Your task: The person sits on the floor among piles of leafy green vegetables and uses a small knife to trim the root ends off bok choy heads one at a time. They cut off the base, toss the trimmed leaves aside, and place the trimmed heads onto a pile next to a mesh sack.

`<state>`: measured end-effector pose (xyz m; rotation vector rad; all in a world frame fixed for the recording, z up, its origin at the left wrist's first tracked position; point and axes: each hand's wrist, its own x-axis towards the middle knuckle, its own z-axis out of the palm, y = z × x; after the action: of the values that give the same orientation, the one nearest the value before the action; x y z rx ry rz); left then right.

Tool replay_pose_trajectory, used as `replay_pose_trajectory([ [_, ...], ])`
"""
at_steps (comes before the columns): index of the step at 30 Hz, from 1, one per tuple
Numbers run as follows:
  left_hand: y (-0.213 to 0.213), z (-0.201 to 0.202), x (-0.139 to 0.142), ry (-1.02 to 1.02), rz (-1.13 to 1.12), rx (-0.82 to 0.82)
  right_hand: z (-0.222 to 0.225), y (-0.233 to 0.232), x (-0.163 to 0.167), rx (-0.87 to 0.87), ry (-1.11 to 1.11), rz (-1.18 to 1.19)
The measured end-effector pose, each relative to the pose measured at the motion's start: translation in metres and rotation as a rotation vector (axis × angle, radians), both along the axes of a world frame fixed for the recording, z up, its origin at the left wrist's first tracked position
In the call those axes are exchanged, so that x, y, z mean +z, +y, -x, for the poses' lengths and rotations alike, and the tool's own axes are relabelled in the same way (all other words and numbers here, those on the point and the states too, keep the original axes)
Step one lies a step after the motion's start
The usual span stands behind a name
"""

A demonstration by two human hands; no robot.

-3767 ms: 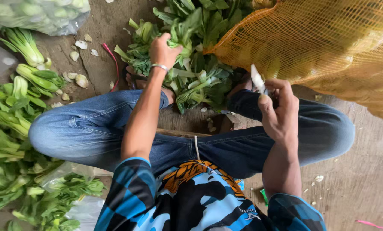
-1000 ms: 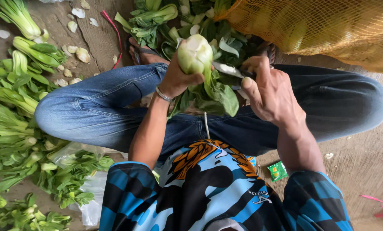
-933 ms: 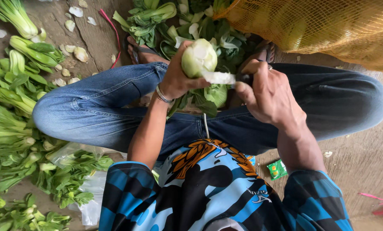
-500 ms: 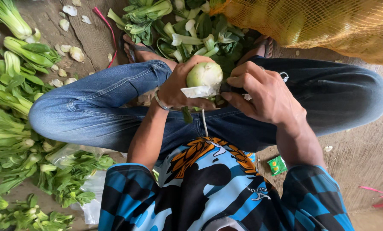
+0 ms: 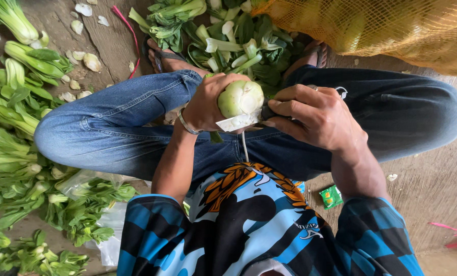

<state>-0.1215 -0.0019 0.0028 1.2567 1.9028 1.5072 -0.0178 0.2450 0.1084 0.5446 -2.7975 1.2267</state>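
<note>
Left hand (image 5: 206, 105) wrapped around the bok choy (image 5: 240, 98), base turned up over the lap; right hand (image 5: 315, 116) clenched on a knife whose pale blade (image 5: 237, 122) sits against that base – the trim looks partway through; beyond the knees, a loose heap of greens (image 5: 228, 36) beside the yellow mesh sack (image 5: 392, 28); to the left, laid-out heads (image 5: 11, 117) on the floor, cut stubs (image 5: 85, 61) scattered – plenty done, plenty left, I'd judge.

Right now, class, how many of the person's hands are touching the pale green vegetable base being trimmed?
2. The left hand grips the vegetable base from its left side; the right hand presses a knife blade against its underside. The knife's handle is hidden.
</note>
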Motion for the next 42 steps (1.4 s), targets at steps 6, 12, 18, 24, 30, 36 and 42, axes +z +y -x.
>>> replay_pose_trajectory([
  [6,0.0,-0.004,0.007,0.009,-0.046,-0.01,-0.008,0.003,-0.013,-0.1,-0.006,-0.034],
  [12,-0.003,-0.012,0.024,-0.092,-0.099,-0.019,-0.008,0.024,-0.011,-0.314,-0.036,-0.1],
  [18,-0.007,-0.007,0.019,-0.015,-0.061,0.142,-0.011,-0.002,-0.002,-0.025,-0.002,0.046],
  [24,-0.004,-0.014,0.019,0.02,-0.028,0.152,-0.01,-0.012,0.006,0.03,0.059,0.02],
  [30,-0.004,-0.014,0.024,0.061,-0.078,0.125,-0.012,-0.008,0.003,-0.05,0.04,0.032],
  [36,-0.004,-0.015,0.016,0.046,-0.068,0.145,-0.013,-0.008,-0.006,-0.15,-0.007,0.044],
  [42,-0.013,-0.019,0.016,-0.038,-0.111,0.18,-0.008,-0.003,-0.015,-0.261,-0.024,-0.004],
])
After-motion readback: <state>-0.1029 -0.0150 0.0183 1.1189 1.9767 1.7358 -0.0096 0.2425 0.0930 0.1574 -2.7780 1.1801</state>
